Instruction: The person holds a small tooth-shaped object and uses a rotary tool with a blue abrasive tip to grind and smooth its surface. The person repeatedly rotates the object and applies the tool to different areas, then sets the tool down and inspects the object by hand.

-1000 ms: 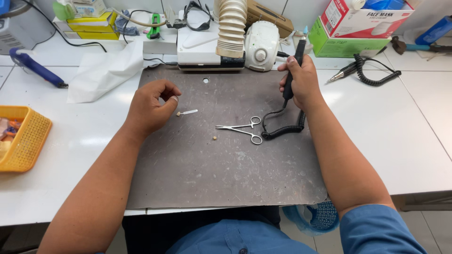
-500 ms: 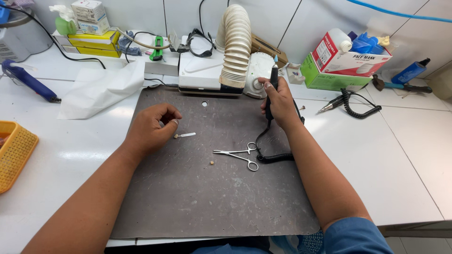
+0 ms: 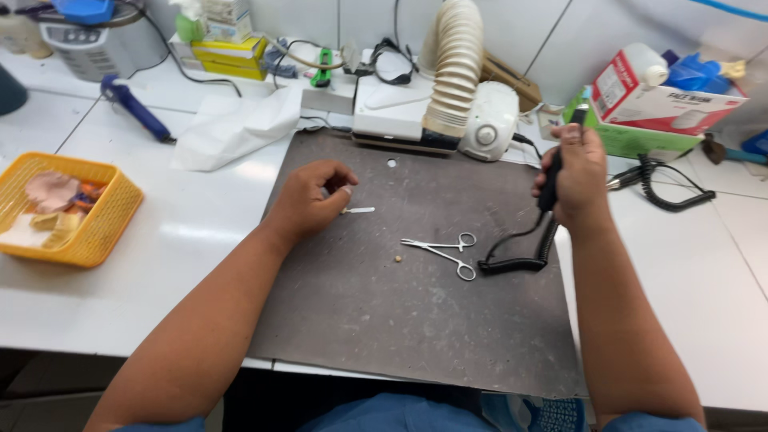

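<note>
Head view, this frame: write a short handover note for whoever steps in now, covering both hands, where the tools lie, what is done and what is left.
Left hand: loosely curled on the dark grey work mat, fingertips pinching one end of a small white stick-like piece.
Right hand: closed grip on a slim black handpiece held upright at the mat's right edge, its black coiled cord trailing onto the mat.
Silver scissor-handled forceps lie free mid-mat, a tiny tan bit beside them.
Done: handpiece is in hand.
Left: handpiece and white piece are apart; no contact yet.
</note>
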A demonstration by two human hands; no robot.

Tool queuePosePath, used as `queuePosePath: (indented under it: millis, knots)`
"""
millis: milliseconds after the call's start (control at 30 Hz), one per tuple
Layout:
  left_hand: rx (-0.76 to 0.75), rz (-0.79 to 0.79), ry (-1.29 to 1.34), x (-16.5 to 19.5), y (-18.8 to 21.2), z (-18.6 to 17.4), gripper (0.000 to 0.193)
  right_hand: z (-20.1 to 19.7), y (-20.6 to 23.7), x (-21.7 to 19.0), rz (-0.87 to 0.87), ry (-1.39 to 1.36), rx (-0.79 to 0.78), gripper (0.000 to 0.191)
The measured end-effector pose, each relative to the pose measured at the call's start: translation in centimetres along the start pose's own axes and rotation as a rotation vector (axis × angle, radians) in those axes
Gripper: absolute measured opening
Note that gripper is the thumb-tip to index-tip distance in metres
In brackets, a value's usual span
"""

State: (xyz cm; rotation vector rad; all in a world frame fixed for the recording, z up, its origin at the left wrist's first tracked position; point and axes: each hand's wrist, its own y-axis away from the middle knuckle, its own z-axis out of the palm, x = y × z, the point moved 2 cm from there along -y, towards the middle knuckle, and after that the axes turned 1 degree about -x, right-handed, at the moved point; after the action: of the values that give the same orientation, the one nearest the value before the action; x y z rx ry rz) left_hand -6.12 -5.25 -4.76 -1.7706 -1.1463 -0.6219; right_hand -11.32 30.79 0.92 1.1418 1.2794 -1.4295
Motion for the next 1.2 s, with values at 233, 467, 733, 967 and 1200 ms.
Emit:
queuePosePath:
  millis: [233,467,733,967,1200]
  knots:
    - [-0.31,0.229,-0.049,1.7,1.5,1.9,0.021,-1.6,1.8,2.3,-0.283,0.619,-0.01,0.018]
    - [-0.528,0.114,-0.242,2.8,3.0,5.1,0.02,-0.5,3.1,3.3,-0.319,0.766,-0.07,0.019]
    - [-0.471,0.264,-0.336,3.0,3.1,6.6,0.009,0.6,5.8,1.6,-0.525,0.758,-0.164,0.022]
    - [-0.357,-0.341,0.488,0.4,2.6,7.1,0.003,2.9,7.5,1.7,-0.734,0.738,-0.283,0.021]
    - [-0.254,-0.366,1.136,-1.7,3.5,7.0,0.008,4.3,8.6,2.9,-0.786,0.831,-0.286,0.027]
